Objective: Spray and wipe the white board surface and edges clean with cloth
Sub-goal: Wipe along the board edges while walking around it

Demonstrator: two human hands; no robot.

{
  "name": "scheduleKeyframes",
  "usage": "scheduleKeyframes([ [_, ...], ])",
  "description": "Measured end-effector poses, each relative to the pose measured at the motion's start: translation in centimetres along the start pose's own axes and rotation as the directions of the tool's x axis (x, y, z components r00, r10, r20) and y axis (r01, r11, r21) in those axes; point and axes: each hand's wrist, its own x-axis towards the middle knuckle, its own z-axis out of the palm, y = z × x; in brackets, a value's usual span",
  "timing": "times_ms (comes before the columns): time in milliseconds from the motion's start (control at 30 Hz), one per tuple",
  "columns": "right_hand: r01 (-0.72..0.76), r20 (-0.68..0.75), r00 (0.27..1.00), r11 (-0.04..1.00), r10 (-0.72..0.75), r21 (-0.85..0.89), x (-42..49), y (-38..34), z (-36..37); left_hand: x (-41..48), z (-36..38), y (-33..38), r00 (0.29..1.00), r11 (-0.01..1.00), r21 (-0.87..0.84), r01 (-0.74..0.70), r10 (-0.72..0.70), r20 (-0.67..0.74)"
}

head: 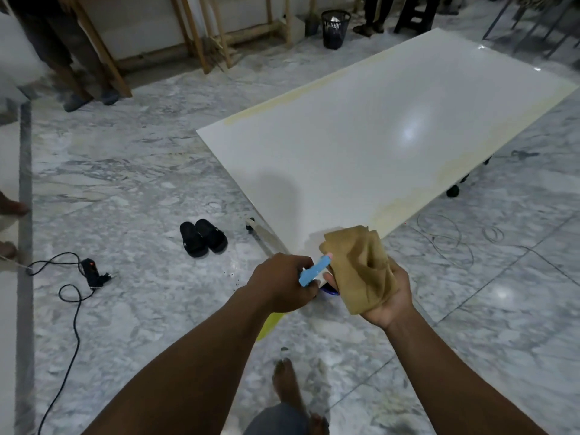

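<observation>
The large, glossy white rectangular board (376,146) lies flat just above the grey marble floor (141,189). Its near corner sits right beyond the hands and its length runs away to the far right.

Nearest, the left hand (282,285) grips a spray bottle with a blue head and yellow body (314,271). The nozzle is tipped right towards the crumpled tan cloth (357,265), probably to wet the cloth or the corner just behind it. The right hand (387,298) is turned palm up, with its fingers curled under the cloth. It holds the cloth bunched and raised to the nozzle, over the board's near corner.

The middle of the board is clean and mirrors a ceiling light. Yellowish, patchy residue runs in a band along its right edge and along the far left edge, so I judge the edges need the most wiping. Small dark feet show under the right side.

To the left, a pair of black slippers (204,237) stands on the floor. Far off is a black mesh wastebasket (335,28).
</observation>
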Motion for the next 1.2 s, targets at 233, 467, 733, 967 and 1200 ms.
scheduleKeyframes([
  [233, -0.090, -0.038, 0.996, 0.986, 0.086, -0.138, 5.0, -3.0, 3.8, 3.7, -2.6, -2.1, 0.999, 0.985, 0.173, 0.010, -0.015, 0.029],
  [467, -0.173, -0.024, 0.984, 0.929, 0.175, -0.326, 9.0, -7.6, 6.7, 5.6, -5.1, -4.6, 0.989, 0.990, -0.009, 0.141, -0.141, -0.045],
  [733, -0.338, -0.096, 0.918, 0.632, 0.385, -0.697, 16.5, -9.3, 11.6, 5.4, -3.8, -5.5, 0.868, 0.884, -0.257, 0.392, -0.448, -0.217],
  [967, -0.196, -0.160, 0.740, -0.018, 0.653, -0.980, 21.7, -8.9, 13.2, 4.0, 2.5, 0.4, 0.555, 0.601, -0.562, 0.569, -0.784, -0.277],
  [1200, -0.055, -0.329, 0.555, -0.362, 0.764, -0.931, 21.9, -8.2, 12.6, 2.8, 9.6, 8.4, 0.257, 0.308, -0.794, 0.525, -0.946, -0.197],
])
